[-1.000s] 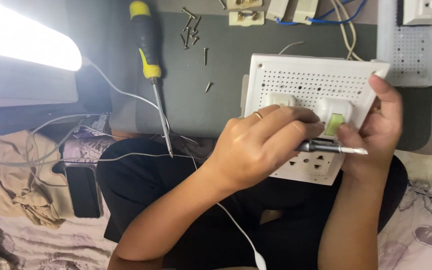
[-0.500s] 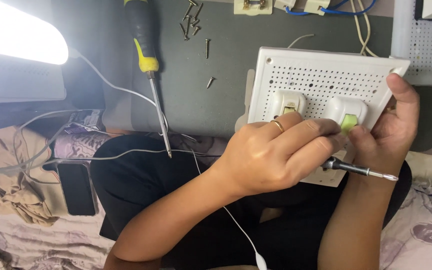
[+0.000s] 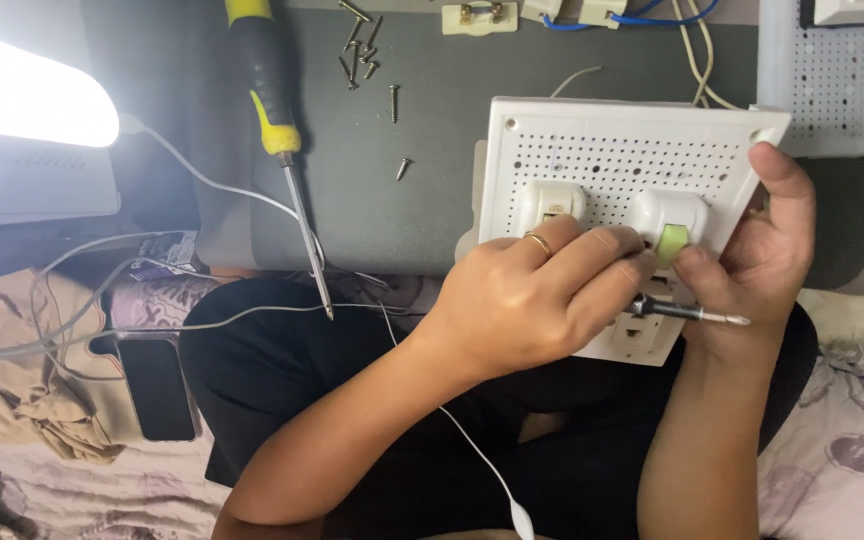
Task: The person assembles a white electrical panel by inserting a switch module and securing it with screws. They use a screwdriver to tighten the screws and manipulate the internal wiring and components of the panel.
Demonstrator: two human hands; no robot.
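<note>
A white perforated switch board with two white switch housings and a socket rests tilted over my lap. My right hand grips its right edge, thumb on the top corner, fingertips at a small green part on the right housing. My left hand, wearing a ring, lies across the board's front and holds a small screwdriver whose metal tip points right. Its handle is hidden inside my fist.
A large yellow-and-black screwdriver lies on the grey mat beside loose screws. A lit lamp stands left, a second perforated board top right, wired parts top centre, a dark phone and cables lower left.
My left hand has shifted the small screwdriver slightly; its tip now points right below my right fingers. The view has moved a little, the board staying in both hands.
</note>
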